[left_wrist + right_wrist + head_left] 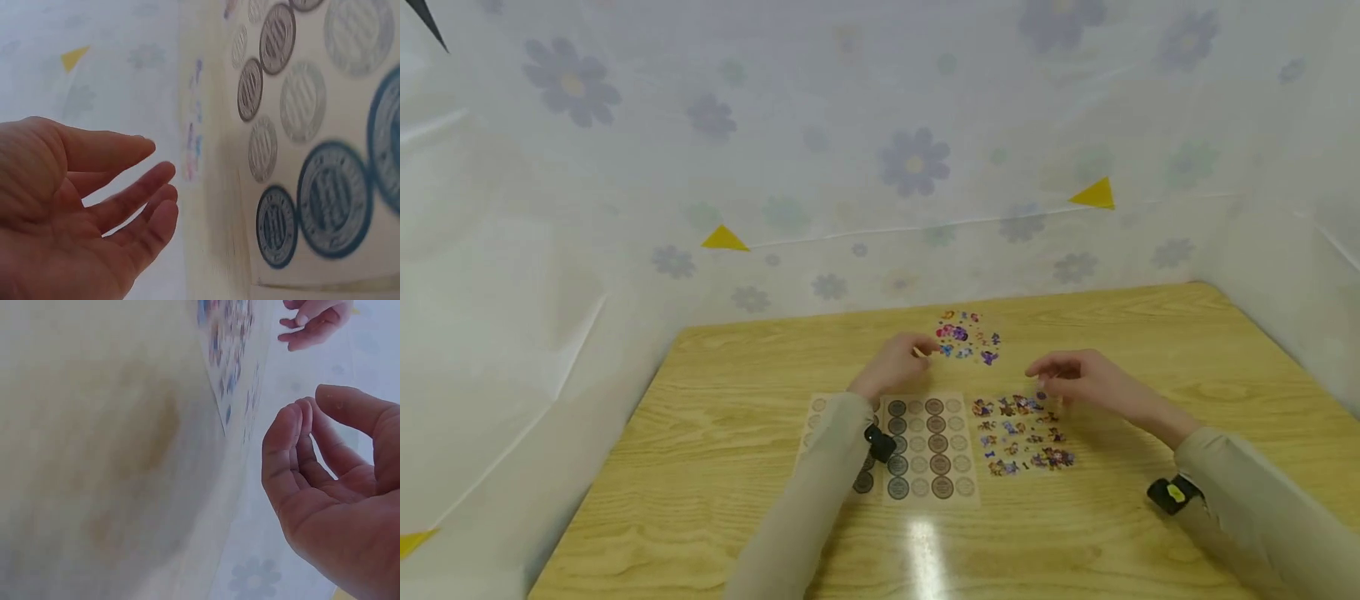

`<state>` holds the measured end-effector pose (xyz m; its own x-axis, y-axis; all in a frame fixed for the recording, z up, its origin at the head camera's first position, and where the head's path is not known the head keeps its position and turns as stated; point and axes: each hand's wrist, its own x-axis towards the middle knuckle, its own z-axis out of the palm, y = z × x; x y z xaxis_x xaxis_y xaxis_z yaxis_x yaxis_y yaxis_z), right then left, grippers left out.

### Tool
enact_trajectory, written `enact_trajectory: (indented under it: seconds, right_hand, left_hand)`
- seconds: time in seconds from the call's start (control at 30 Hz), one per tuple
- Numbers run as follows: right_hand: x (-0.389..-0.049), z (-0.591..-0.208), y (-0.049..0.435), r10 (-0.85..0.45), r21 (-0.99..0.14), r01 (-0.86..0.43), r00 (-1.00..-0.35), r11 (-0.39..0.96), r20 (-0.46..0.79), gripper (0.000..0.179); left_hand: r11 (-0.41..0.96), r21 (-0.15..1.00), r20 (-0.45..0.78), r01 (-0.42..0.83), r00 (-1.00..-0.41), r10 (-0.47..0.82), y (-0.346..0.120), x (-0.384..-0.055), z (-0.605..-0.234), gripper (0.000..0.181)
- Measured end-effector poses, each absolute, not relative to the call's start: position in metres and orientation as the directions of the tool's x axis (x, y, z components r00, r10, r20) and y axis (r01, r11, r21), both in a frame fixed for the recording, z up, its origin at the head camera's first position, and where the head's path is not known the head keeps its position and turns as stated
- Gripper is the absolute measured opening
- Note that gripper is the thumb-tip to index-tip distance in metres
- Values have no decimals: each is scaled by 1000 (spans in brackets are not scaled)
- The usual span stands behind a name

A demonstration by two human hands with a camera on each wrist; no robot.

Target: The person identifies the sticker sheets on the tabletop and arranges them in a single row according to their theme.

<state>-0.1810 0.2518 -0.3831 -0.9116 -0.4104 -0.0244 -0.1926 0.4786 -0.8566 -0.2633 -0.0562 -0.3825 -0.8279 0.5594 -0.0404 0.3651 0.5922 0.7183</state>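
Observation:
My left hand [897,364] hovers between a clear cartoon sticker sheet [964,352] at the back and the sheets of round seal stickers [928,450] nearer me. In the left wrist view, its thumb and loosely bent fingers [164,172] stand apart with nothing between them. Over the upper right corner of a second cartoon sticker sheet [1017,429] is my right hand [1086,383]. Its fingers are bent and the thumb comes close to their tips in the right wrist view, where no held thing shows. My left forearm partly covers the left seal sticker sheet [817,406].
The sheets lie flat on a wood-grain table [715,467]. Behind it hangs a pale flowered curtain [850,167] with yellow triangles [726,239] on it. A black wrist camera [1172,495] sits on my right sleeve, and light glares off the table's front.

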Motion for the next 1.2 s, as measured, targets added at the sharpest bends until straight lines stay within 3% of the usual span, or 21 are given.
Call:
enact_trajectory:
  seconds: [0.27, 0.67, 0.97, 1.2]
  right_hand:
    - [-236, -381, 240, -400, -790, -261, -916, 556, 21, 36]
    - [-288, -388, 229, -368, -756, -242, -930, 608, 1, 43]
    - [-302, -405, 221, -329, -622, -237, -944, 747, -35, 61]
    - [-297, -403, 216, -325, -628, -230, -945, 743, -38, 56]
  left_hand:
    - [703, 653, -100, 280, -889, 447, -52, -285, -392, 41]
    - [667, 706, -89, 240, -903, 419, -52, -310, -404, 36]
    - [632, 736, -112, 243, -877, 467, -56, -313, -405, 33]
    - [617, 762, -129, 196, -888, 442, -55, -309, -404, 32]
